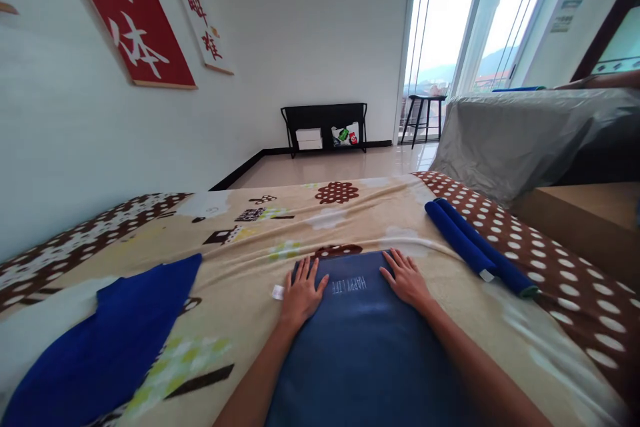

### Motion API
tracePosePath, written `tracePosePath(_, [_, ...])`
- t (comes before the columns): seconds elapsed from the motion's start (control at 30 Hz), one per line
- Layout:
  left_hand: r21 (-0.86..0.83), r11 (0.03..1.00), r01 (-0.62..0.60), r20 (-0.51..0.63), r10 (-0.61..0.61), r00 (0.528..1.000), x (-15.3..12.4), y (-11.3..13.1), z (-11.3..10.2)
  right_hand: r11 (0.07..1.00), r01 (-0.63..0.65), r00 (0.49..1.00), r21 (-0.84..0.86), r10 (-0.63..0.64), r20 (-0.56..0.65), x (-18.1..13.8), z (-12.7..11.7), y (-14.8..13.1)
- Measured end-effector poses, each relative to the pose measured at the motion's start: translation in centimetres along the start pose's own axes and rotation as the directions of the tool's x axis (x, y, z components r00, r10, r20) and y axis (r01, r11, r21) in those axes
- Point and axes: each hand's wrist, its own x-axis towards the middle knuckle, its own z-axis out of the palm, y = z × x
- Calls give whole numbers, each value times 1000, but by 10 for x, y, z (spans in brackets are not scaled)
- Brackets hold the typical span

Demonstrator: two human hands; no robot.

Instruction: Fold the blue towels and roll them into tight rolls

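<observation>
A dark blue towel [361, 340] with pale lettering lies flat on the patterned blanket [260, 227] in front of me. My left hand [301, 295] rests flat on its far left corner, fingers spread. My right hand [407, 279] lies flat on its far right corner, fingers spread too. Neither hand grips anything. A small white tag [278, 291] sticks out beside my left hand.
A bright blue towel [107, 340] lies loose at the left. Two rolled blue towels [475, 250] lie at the right on the brown dotted border. Behind stand a grey covered table [520, 127], a black shelf [325, 123], a stool [425, 117] and glass doors.
</observation>
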Motion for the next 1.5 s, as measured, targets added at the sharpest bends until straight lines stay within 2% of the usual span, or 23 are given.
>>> tracePosePath(0.07, [15,999,49,2,-49,999,-1,-10,1,999,-32,999,-28,32,7,-2,-1,20])
tracePosePath(0.17, [16,999,44,59,-45,997,5,-13,-4,998,-38,999,-50,39,30,8,-4,19])
tracePosePath(0.3, [16,1000,-1,73,0,997,17,6,-11,998,-29,1000,-56,29,0,27,-1,-27])
tracePosePath(0.37, [8,997,-76,67,76,995,21,20,-11,998,46,999,-40,-46,4,31,4,-51])
tracePosePath(0.43, [-10,987,-161,92,161,983,21,24,-9,992,126,991,-19,-126,35,29,7,-60])
tracePosePath(0.5, [-20,985,-174,114,175,978,18,13,-7,991,133,990,-13,-132,57,23,7,-47])
tracePosePath(0.67, [4,998,-55,91,54,994,10,-38,-11,999,23,998,-46,-20,62,13,-8,16])
tracePosePath(0.73, [14,999,-44,91,42,995,10,-37,-16,999,22,997,-49,-19,73,13,-14,19])
tracePosePath(0.8, [28,999,-41,71,39,997,5,-19,-23,998,21,997,-51,-17,70,8,-16,3])
tracePosePath(0.87, [35,997,-71,37,70,997,-10,9,-27,998,36,998,-49,-34,49,-8,-15,-25])
tracePosePath(0.97, [14,980,-198,34,197,980,-52,41,-28,990,137,990,-28,-135,48,-52,-7,-57])
tracePosePath(1.0, [5,972,-235,50,234,971,-68,43,-28,986,167,985,-21,-165,56,-68,-6,-60])
tracePosePath(1.07, [-5,966,-257,83,257,963,-99,31,-29,983,181,982,-15,-180,65,-99,-8,-50])
tracePosePath(1.17, [16,983,-183,90,181,979,-133,-3,-39,992,121,992,-25,-120,47,-132,-19,-23])
tracePosePath(1.23, [35,991,-132,71,130,989,-147,-13,-49,995,95,995,-31,-94,27,-147,-26,-20])
tracePosePath(1.33, [32,987,-156,50,154,987,-164,6,-59,989,147,989,-22,-146,24,-167,-28,-44])
tracePosePath(1.4, [5,970,-244,61,243,968,-178,28,-59,973,230,972,5,-230,43,-182,-25,-62])
tracePosePath(1.5, [-22,928,-371,61,372,926,-207,36,-49,964,263,964,29,-264,16,-211,-16,-55])
